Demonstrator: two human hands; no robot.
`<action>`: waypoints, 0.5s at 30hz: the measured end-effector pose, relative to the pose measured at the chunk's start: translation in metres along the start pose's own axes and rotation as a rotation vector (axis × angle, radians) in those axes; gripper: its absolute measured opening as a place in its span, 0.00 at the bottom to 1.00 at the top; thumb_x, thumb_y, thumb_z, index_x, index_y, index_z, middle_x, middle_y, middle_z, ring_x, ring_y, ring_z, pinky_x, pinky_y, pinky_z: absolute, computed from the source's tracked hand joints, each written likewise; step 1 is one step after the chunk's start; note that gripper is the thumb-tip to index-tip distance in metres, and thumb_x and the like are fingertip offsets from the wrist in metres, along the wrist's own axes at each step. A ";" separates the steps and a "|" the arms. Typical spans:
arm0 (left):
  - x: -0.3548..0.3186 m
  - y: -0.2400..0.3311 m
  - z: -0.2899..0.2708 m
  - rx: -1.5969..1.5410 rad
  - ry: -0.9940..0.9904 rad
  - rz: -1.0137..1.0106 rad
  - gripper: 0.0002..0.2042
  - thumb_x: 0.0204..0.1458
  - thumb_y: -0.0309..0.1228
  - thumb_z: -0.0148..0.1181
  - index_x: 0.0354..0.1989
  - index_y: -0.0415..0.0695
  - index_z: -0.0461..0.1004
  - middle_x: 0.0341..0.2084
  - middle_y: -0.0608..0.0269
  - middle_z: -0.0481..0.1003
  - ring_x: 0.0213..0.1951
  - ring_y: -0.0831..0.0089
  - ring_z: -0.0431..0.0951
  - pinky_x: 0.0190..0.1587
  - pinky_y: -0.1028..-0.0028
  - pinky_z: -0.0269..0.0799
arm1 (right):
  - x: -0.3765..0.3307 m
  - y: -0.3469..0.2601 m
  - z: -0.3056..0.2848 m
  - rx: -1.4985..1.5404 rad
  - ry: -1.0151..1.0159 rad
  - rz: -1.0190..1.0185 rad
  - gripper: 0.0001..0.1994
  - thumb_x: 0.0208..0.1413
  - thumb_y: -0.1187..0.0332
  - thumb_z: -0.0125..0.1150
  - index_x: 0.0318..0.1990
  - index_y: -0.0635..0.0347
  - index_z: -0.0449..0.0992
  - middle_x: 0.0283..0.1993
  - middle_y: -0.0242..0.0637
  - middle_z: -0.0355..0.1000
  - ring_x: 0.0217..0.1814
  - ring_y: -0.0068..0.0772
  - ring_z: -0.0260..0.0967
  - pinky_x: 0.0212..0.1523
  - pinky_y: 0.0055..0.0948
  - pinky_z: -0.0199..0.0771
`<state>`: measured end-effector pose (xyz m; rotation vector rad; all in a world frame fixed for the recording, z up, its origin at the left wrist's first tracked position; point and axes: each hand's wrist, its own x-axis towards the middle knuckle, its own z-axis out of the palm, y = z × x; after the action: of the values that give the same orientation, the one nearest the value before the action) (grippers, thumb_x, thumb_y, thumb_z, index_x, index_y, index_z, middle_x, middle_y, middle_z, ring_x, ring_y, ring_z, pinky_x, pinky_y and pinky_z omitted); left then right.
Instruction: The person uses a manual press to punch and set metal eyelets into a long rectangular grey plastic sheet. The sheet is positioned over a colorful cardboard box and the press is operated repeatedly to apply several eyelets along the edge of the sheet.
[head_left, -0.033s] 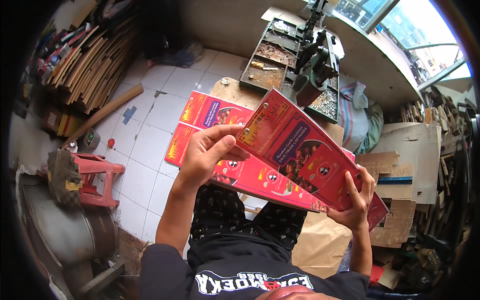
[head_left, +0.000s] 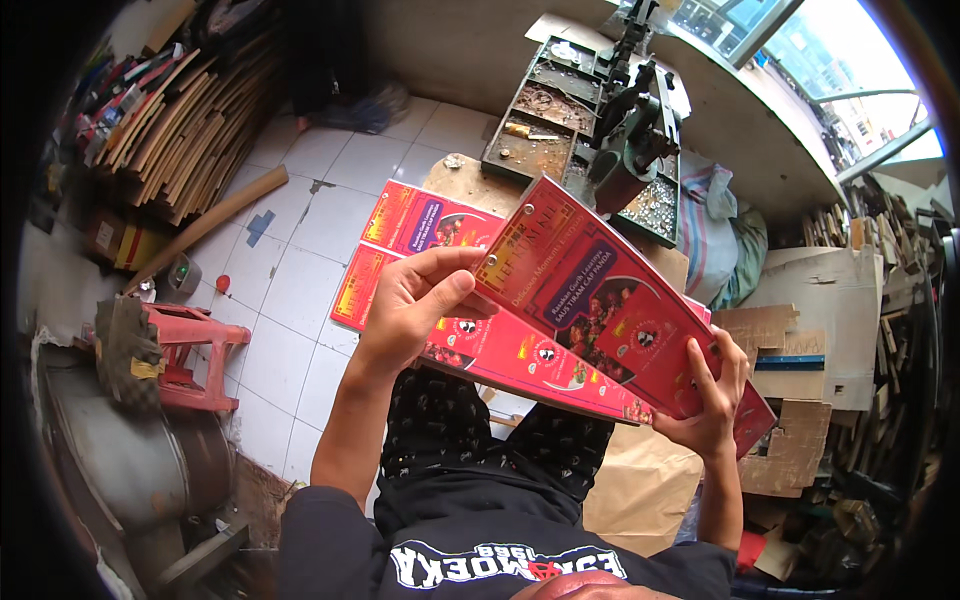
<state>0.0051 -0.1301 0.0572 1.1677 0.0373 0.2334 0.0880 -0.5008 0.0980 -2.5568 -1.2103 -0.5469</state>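
A long, stiff red printed board point(head_left: 600, 300) is held up slantwise above my lap, with a food picture and small round metal eyelets along its upper left edge. My left hand point(head_left: 425, 305) pinches that edge between thumb and fingers. Near the lower right end, my right hand point(head_left: 708, 395) grips the board, its fingers over the printed face. Beneath lie more red printed boards point(head_left: 365, 285), partly covered by the raised one and by my left hand.
Beyond the boards, a dark metal hand press point(head_left: 625, 165) stands beside a compartmented tray point(head_left: 540, 130) of small metal parts. A red plastic stool point(head_left: 195, 350) is at left, near stacked brown sheets point(head_left: 190, 140). Cardboard pieces point(head_left: 800, 340) lean at right by a striped sack point(head_left: 705, 235).
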 end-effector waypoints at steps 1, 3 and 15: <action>0.000 0.002 0.004 0.071 0.066 0.000 0.17 0.63 0.28 0.53 0.56 0.30 0.69 0.41 0.49 0.80 0.35 0.61 0.84 0.38 0.68 0.83 | 0.005 0.002 0.006 0.037 -0.037 0.001 0.43 0.23 0.58 0.75 0.58 0.56 0.75 0.62 0.54 0.62 0.59 0.54 0.63 0.58 0.49 0.62; -0.003 0.002 0.001 0.134 0.286 0.064 0.16 0.59 0.22 0.57 0.54 0.32 0.70 0.46 0.53 0.75 0.42 0.69 0.79 0.47 0.71 0.78 | 0.021 0.008 0.021 0.106 -0.103 0.004 0.42 0.23 0.58 0.75 0.57 0.56 0.75 0.62 0.52 0.63 0.59 0.52 0.64 0.59 0.48 0.63; -0.032 -0.034 -0.060 1.338 0.691 0.237 0.19 0.55 0.26 0.60 0.55 0.35 0.70 0.53 0.47 0.68 0.58 0.53 0.69 0.61 0.60 0.64 | 0.110 0.013 0.116 0.324 -0.194 -0.099 0.27 0.39 0.47 0.73 0.48 0.49 0.81 0.58 0.41 0.70 0.61 0.47 0.63 0.60 0.48 0.62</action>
<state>-0.0300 -0.0948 -0.0007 2.3624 0.7616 0.8995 0.1879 -0.3886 0.0416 -2.3238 -1.3683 -0.1086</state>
